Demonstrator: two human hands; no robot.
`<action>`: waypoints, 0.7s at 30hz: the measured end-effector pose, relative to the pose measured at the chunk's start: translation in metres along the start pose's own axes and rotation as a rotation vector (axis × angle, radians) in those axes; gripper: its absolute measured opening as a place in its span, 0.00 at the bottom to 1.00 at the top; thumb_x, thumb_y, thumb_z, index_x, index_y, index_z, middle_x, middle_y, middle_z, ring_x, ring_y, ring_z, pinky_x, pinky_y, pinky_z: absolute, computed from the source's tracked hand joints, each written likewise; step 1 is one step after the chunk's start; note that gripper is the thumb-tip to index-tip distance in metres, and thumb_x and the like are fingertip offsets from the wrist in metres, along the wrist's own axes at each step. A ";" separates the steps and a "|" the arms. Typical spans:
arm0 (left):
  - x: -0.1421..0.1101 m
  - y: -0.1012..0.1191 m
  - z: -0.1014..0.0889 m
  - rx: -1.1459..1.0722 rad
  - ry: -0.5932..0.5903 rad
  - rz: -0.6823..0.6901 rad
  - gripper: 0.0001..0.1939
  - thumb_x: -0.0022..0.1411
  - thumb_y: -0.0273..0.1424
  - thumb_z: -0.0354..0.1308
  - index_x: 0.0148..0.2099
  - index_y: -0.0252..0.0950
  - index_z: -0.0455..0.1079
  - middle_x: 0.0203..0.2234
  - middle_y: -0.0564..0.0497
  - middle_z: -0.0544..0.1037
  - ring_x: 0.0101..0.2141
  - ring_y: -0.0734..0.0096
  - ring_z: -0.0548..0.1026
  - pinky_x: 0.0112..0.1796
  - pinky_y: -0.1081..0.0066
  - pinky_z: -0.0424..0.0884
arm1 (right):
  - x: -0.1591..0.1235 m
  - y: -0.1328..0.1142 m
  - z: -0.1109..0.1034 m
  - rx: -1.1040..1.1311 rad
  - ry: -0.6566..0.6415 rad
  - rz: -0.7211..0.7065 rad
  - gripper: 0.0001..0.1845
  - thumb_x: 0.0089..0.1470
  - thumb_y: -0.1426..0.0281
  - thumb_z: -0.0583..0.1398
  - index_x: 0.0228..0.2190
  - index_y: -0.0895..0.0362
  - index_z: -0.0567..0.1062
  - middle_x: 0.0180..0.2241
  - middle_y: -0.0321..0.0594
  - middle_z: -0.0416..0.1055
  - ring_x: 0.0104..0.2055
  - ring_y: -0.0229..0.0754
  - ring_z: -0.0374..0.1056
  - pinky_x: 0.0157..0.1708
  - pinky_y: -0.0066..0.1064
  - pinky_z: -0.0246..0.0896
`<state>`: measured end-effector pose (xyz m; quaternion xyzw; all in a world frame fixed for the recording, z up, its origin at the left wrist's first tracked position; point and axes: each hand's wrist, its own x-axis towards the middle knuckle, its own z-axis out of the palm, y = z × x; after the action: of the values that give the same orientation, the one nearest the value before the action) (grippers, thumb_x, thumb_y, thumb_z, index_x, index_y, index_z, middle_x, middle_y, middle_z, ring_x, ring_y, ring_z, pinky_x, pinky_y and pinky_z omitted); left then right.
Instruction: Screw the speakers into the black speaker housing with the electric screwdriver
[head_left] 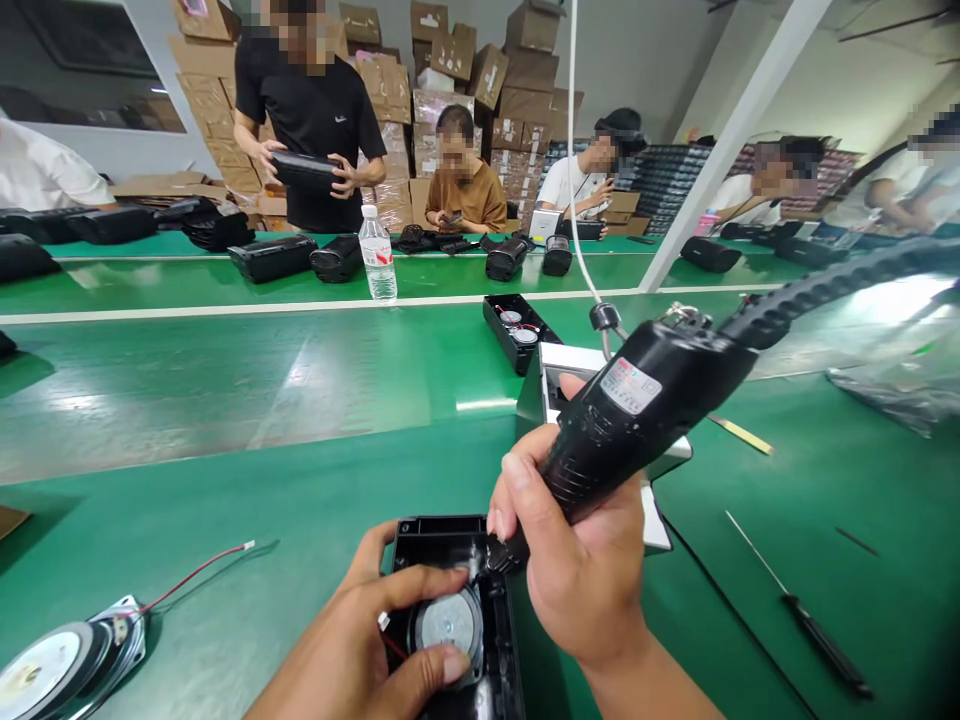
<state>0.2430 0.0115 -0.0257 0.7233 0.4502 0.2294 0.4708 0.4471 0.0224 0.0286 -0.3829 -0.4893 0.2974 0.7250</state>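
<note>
My right hand (577,560) is closed around a black electric screwdriver (637,400), its tip pointing down into the top corner of a black plastic housing (431,535). A round speaker driver (448,622) sits inside that housing. My left hand (360,650) rests on the housing, thumb and forefinger pinching the edge of the driver. The screwdriver's thick black cable (825,285) arcs away to the right, and a white cord (574,150) hangs from above.
A loose speaker (64,665) with red wire lies at the lower left. A hand screwdriver (806,620) lies to the right. Another open black housing (517,330), a white box (574,365) and a water bottle (377,255) stand beyond. Several people work across the green benches.
</note>
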 end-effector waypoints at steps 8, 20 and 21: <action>-0.002 0.002 0.001 -0.027 0.019 -0.042 0.19 0.66 0.37 0.68 0.59 0.56 0.82 0.71 0.48 0.67 0.65 0.47 0.75 0.67 0.43 0.72 | 0.004 0.002 0.001 0.034 0.029 0.013 0.30 0.69 0.67 0.64 0.66 0.45 0.61 0.30 0.24 0.69 0.22 0.33 0.67 0.24 0.29 0.72; 0.000 0.010 0.000 -0.029 0.007 -0.086 0.18 0.66 0.39 0.68 0.57 0.58 0.83 0.69 0.49 0.66 0.65 0.46 0.73 0.68 0.43 0.70 | -0.003 0.007 -0.001 0.064 -0.067 0.053 0.15 0.68 0.69 0.66 0.49 0.45 0.67 0.33 0.25 0.69 0.25 0.31 0.68 0.27 0.27 0.71; 0.001 0.012 0.001 -0.024 0.013 -0.090 0.18 0.66 0.39 0.69 0.57 0.58 0.83 0.69 0.49 0.67 0.65 0.46 0.74 0.67 0.44 0.70 | -0.004 0.007 0.000 0.067 -0.089 0.059 0.14 0.67 0.70 0.66 0.47 0.46 0.67 0.33 0.25 0.69 0.26 0.31 0.68 0.28 0.27 0.70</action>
<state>0.2491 0.0098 -0.0157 0.6950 0.4826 0.2179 0.4864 0.4456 0.0230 0.0205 -0.3591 -0.4993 0.3515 0.7058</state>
